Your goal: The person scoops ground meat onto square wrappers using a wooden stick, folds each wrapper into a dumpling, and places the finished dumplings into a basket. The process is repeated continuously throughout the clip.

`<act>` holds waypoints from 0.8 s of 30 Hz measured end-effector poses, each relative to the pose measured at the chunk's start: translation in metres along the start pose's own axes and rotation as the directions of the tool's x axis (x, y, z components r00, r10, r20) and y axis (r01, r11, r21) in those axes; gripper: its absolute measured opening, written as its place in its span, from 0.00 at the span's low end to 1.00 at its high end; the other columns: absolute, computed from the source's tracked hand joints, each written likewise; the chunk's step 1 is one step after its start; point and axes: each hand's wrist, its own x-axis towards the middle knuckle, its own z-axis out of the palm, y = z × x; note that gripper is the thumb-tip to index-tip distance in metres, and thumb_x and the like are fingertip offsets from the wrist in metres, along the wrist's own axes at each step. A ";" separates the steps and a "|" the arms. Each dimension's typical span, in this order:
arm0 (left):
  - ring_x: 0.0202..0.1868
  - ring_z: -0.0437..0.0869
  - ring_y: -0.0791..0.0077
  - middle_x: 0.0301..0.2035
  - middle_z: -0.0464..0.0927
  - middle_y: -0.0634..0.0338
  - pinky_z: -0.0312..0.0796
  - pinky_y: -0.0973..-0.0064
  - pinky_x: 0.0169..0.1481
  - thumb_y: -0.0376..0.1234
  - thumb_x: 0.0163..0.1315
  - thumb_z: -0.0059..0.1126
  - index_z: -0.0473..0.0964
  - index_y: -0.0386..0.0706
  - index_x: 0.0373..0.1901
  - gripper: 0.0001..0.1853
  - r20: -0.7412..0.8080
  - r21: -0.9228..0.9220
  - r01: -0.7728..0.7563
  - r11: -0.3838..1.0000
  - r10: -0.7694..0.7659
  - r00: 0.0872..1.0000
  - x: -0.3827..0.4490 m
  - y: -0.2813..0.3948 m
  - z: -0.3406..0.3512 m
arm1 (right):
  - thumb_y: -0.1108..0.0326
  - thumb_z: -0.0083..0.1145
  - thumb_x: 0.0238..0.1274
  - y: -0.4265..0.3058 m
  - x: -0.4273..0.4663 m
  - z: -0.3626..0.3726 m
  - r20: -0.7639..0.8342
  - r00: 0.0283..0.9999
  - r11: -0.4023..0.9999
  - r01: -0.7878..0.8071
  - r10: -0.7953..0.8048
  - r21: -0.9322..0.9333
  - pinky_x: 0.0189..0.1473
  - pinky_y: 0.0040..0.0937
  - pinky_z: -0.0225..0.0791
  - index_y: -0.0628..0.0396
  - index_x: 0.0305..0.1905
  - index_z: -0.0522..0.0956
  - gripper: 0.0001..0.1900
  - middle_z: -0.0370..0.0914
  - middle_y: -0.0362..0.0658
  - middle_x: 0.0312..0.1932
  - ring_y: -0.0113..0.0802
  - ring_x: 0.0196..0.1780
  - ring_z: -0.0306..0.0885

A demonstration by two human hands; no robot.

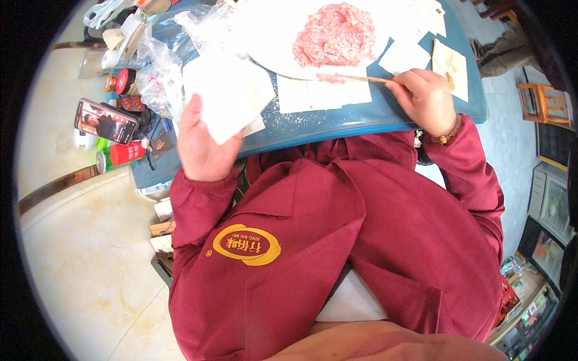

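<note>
My left hand (205, 151) is palm up at the table's near edge, its thumb against a stack of white square wrappers (230, 97). Its fingers are hidden beneath them. Between the fingers and thumb of my right hand (422, 99) is a thin wooden stick (375, 79), with a smear of pink minced meat (332, 78) on its far end. That end lies by the near rim of a large white plate (266, 49). A mound of raw minced meat (336, 36) rests on the plate. Several pale wrappers (307, 97) lie flat below the rim.
A blue tabletop (316, 122) dusted with white flour holds everything. Clear plastic bags (160, 76), lidded jars (125, 81), a propped phone (106, 122) and a red bottle (128, 152) crowd its left side. Right of the plate are a white square (405, 56) and a stained paper (450, 72).
</note>
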 end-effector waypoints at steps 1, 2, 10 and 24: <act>0.68 0.71 0.54 0.65 0.70 0.48 0.57 0.54 0.75 0.40 0.75 0.38 0.62 0.34 0.69 0.26 -0.039 0.056 0.027 0.998 -0.025 0.999 0.003 -0.010 0.001 | 0.65 0.66 0.58 -0.006 0.002 0.001 0.050 0.998 0.992 -0.050 0.044 0.117 0.32 0.38 0.72 0.55 0.30 0.81 0.07 0.77 0.46 0.23 0.47 0.29 0.79; 0.67 0.71 0.54 0.65 0.71 0.49 0.58 0.54 0.75 0.40 0.75 0.38 0.62 0.34 0.69 0.26 -0.011 0.060 0.078 0.995 -0.078 0.997 0.010 -0.021 0.000 | 0.66 0.65 0.59 -0.013 0.003 0.003 0.105 0.991 0.968 -0.104 0.082 0.228 0.32 0.38 0.73 0.56 0.31 0.81 0.07 0.78 0.47 0.24 0.48 0.29 0.79; 0.63 0.74 0.57 0.59 0.75 0.51 0.61 0.57 0.72 0.47 0.76 0.32 0.66 0.36 0.64 0.27 0.066 0.367 -0.121 0.922 0.104 0.992 0.045 -0.055 0.039 | 0.69 0.69 0.54 -0.075 0.007 0.021 -0.229 0.971 0.973 0.109 -0.061 0.201 0.32 0.37 0.72 0.57 0.33 0.82 0.06 0.77 0.46 0.25 0.45 0.30 0.78; 0.70 0.67 0.52 0.68 0.68 0.50 0.56 0.52 0.75 0.49 0.75 0.36 0.60 0.38 0.72 0.32 0.235 -0.142 0.090 0.986 -0.055 0.971 0.048 -0.041 0.036 | 0.66 0.62 0.69 -0.061 0.002 0.029 0.248 0.849 0.393 -0.450 0.467 0.802 0.30 0.20 0.62 0.59 0.32 0.78 0.10 0.71 0.29 0.24 0.16 0.29 0.64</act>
